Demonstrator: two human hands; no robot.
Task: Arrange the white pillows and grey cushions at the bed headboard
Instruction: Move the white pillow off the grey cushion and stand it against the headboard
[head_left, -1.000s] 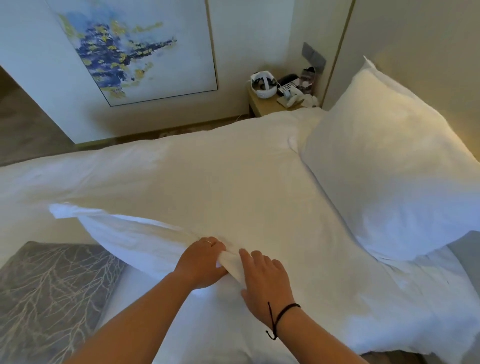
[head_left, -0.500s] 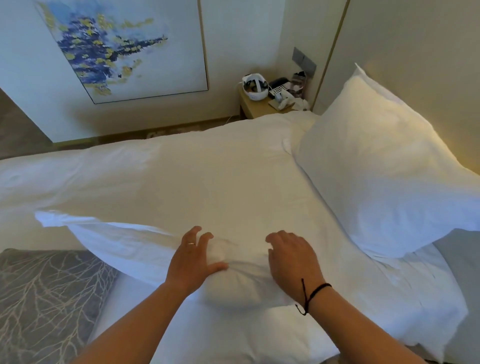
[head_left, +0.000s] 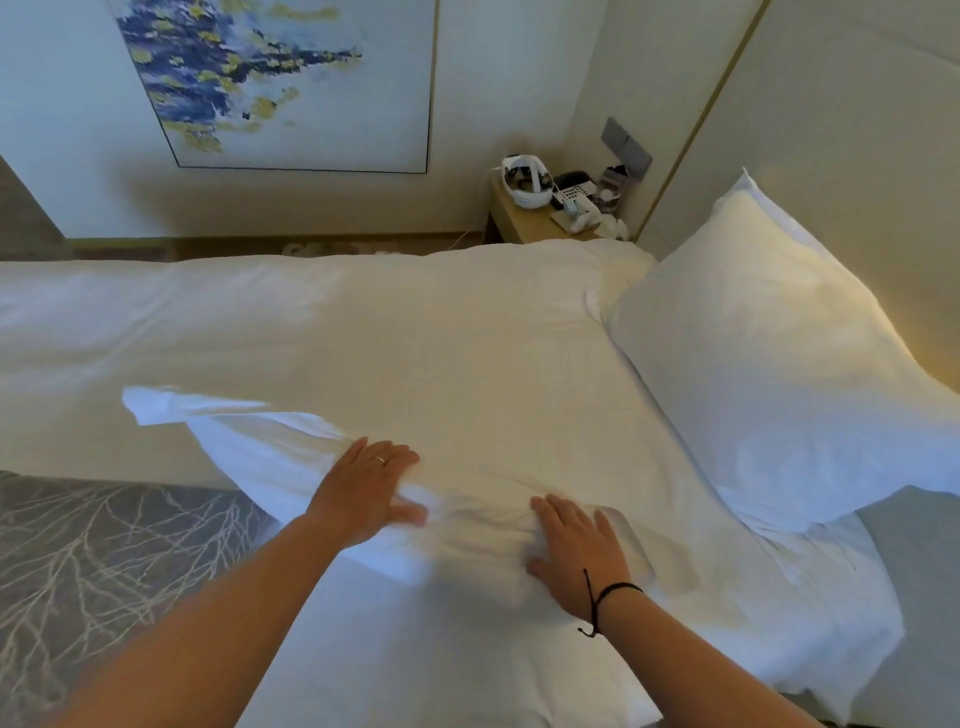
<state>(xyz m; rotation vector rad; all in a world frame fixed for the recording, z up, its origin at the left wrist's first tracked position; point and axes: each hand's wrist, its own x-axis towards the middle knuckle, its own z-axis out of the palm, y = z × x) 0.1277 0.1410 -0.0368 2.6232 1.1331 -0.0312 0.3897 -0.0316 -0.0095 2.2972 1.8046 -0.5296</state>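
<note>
Left hand (head_left: 363, 488), right hand (head_left: 576, 551) flat, spread on pillow (head_left: 291, 467); long axis left-right

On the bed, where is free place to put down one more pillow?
Bare duvet lies between the flat pillow under both hands and the bedside table. By the headboard, the propped pillow fills the far side.

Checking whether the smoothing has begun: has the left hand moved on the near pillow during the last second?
Yes. The left hand slid leftward along the near pillow, away from the right hand, and now lies flat.
</note>
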